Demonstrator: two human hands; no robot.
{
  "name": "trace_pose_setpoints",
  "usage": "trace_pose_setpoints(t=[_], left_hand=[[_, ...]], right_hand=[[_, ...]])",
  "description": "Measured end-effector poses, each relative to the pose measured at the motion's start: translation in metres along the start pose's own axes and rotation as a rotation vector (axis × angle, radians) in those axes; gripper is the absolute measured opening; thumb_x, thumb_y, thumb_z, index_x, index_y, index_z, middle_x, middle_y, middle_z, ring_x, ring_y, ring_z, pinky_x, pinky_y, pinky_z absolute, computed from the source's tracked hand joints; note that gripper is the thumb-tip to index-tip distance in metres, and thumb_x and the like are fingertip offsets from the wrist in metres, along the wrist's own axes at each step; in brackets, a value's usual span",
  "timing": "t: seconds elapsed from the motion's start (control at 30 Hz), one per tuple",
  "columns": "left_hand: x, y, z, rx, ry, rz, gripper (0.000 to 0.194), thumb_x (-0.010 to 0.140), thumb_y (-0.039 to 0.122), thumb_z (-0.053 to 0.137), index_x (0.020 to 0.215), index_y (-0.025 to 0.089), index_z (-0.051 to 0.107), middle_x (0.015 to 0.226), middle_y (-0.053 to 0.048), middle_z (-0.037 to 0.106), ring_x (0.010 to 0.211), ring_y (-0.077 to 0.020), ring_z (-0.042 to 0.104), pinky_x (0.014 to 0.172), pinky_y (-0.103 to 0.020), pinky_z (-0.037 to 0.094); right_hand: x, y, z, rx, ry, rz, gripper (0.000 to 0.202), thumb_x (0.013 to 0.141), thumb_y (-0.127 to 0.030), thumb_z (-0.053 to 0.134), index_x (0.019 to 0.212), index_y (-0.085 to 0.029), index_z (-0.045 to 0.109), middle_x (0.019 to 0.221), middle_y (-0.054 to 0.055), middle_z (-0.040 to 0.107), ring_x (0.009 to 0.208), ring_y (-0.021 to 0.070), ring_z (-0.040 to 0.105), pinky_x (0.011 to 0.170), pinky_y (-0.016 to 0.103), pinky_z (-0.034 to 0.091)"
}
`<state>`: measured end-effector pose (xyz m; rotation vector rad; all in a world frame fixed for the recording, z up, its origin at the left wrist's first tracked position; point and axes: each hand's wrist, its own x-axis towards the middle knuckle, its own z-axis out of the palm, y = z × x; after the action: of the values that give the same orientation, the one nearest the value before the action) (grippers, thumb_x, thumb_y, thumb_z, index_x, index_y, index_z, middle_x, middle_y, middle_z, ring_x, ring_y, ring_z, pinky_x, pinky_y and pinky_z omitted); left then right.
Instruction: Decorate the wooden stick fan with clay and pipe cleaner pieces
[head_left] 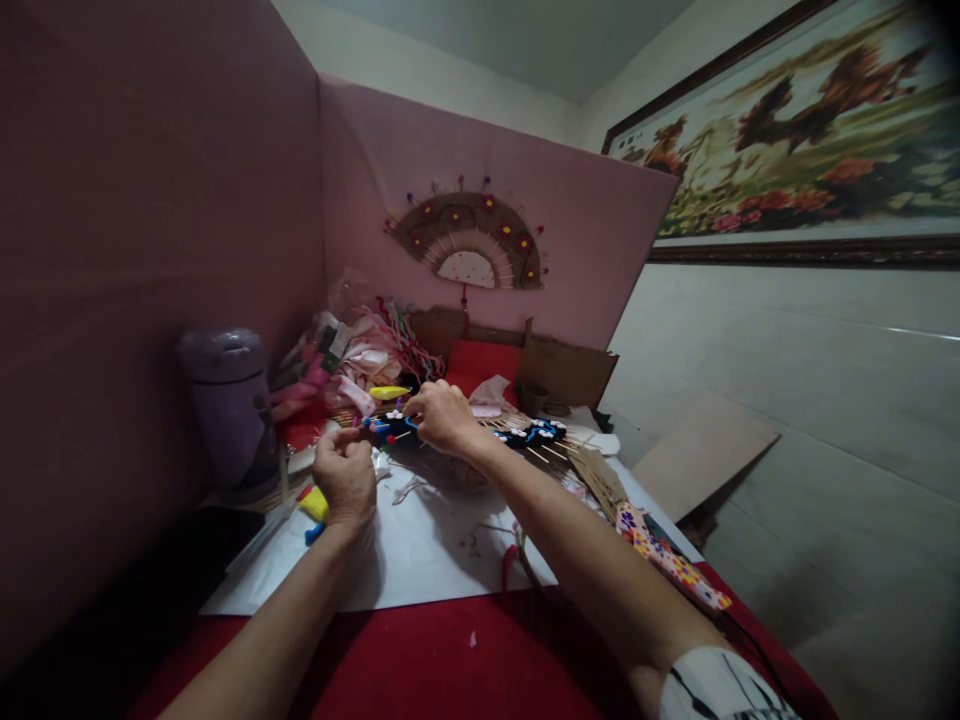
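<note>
A black strip with white flowers, blue trim and thin sticks (541, 433) lies across the far part of the white sheet (450, 560). Over its left part, my right hand (444, 415) has its fingers bent down at a white flower; what its fingertips hold is too small to tell. My left hand (345, 475) is curled at the strip's left end, near small blue and red beads (381, 428), thumb and fingers together. Whatever it pinches is hidden. A yellow and blue clay piece (313, 503) lies just left of that hand.
A purple tumbler (231, 410) stands at the left, beside pink cloth and bags (371, 350). Cardboard (570, 370) leans behind. A decorated fan (472, 240) hangs on the pink board. A flowered handle (667, 560) lies right of my right forearm.
</note>
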<state>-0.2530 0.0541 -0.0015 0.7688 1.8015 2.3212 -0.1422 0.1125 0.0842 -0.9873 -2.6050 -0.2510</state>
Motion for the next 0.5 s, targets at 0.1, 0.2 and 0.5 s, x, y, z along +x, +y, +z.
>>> trace_pose_setpoints(t=[0.1,0.2,0.5], left_hand=[[-0.014,0.010,-0.002,-0.034,-0.136,0.078,0.014,0.059,0.021,0.054,0.074,0.018,0.056,0.060,0.003,0.052,0.053,-0.0120,0.047,0.051,-0.023,0.036],[-0.040,0.020,-0.008,-0.044,-0.343,0.195,0.007,0.062,0.019,0.053,0.068,0.019,0.057,0.058,0.003,0.053,0.052,-0.0124,0.047,0.051,-0.023,0.036],[-0.079,0.035,-0.021,0.034,-0.871,0.551,0.023,0.073,0.019,0.052,0.051,0.020,0.047,0.047,0.004,0.039,0.044,-0.0092,0.033,0.049,-0.025,0.024]], right_hand=[[-0.012,0.002,-0.014,0.041,0.134,0.064,0.025,0.084,-0.021,0.049,0.096,-0.028,0.069,0.096,0.004,0.062,0.091,0.0188,0.051,0.075,0.030,0.036],[-0.032,0.004,-0.023,0.223,0.326,0.128,0.021,0.087,-0.028,0.048,0.090,-0.023,0.069,0.088,0.003,0.063,0.083,0.0150,0.055,0.072,0.026,0.038],[-0.103,0.006,-0.012,0.765,0.545,0.235,0.019,0.084,-0.029,0.054,0.079,-0.017,0.068,0.077,0.003,0.068,0.074,0.0156,0.061,0.068,0.026,0.046]])
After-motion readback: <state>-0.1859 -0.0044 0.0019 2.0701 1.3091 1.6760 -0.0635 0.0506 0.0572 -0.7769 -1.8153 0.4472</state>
